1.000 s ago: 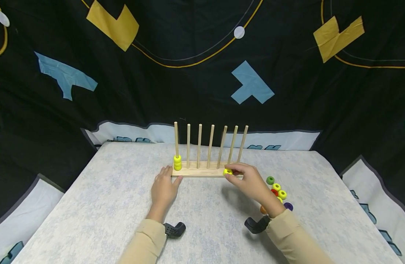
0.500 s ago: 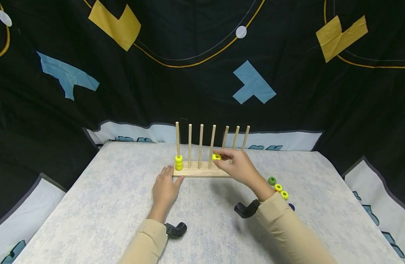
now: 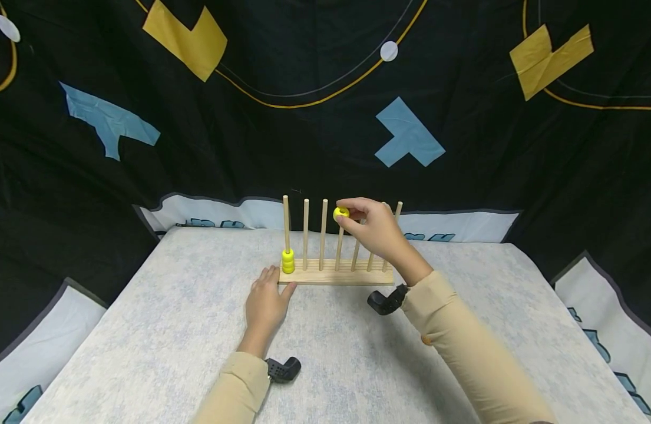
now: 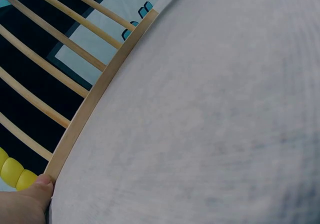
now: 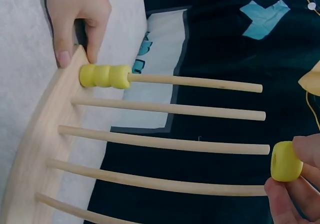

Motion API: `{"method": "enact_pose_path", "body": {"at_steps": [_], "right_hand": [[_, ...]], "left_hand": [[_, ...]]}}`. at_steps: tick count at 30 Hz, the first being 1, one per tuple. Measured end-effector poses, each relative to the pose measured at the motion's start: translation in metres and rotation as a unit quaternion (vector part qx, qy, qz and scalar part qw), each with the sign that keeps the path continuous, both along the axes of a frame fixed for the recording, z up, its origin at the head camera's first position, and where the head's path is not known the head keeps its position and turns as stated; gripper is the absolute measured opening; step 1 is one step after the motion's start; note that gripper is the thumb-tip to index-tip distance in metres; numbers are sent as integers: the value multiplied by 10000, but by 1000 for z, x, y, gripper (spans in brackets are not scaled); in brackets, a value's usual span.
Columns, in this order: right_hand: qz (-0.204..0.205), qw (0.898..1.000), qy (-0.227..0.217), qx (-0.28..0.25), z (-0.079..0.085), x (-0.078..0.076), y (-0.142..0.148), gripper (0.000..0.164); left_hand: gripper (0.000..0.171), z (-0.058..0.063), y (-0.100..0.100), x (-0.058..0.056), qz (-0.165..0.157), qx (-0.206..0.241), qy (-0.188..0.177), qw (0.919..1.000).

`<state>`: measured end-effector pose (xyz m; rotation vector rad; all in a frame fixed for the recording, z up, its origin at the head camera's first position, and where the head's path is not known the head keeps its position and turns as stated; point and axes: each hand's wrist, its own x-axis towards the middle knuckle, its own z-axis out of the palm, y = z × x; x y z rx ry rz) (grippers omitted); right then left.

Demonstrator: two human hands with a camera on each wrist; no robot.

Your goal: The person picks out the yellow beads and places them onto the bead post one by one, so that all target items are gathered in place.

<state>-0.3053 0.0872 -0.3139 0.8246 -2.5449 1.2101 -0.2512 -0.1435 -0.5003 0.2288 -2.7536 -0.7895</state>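
Observation:
My right hand [image 3: 378,229] pinches a yellow bead [image 5: 286,164] between thumb and fingertips, up at the height of the peg tops. In the head view the bead overlaps the tip of the middle peg [image 3: 339,247]. The right wrist view has it just beyond the ends of the third and fourth pegs from the left. A wooden peg rack's base [image 3: 336,280] lies on the table, bearing a row of several upright pegs. Three yellow beads [image 5: 105,76] are stacked on the leftmost peg. My left hand [image 3: 264,306] grips the base's left end, thumb [image 4: 42,181] on its front face.
A pale cloth-covered table [image 3: 161,330] is under the rack. An orange bead [image 3: 426,340] peeks out beside the right sleeve [image 3: 463,335], which crosses the table's right part. Behind the table hangs a dark curtain [image 3: 283,147] with yellow and blue shapes.
My right hand has risen and moved left from the base's right end, carrying the yellow bead up to peg-top height. The sleeve now covers most of the loose beads. My left hand stays put.

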Motion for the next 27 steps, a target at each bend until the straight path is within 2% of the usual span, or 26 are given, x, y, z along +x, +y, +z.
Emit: {"method": "enact_pose_path", "body": {"at_steps": [9,18,27], "right_hand": [[-2,9995,265,155,15,-16,-19,32],[56,9998,-177,-16,27,-28,-47,38],[235,9993,-297,-60,29,-26,-79,39]], "left_hand": [[70,2,0,1,-6,14,-127,9999],[70,6,-1,2,32,31,-217,9998],[67,6,1,1,93,91,-222,9997]]}}
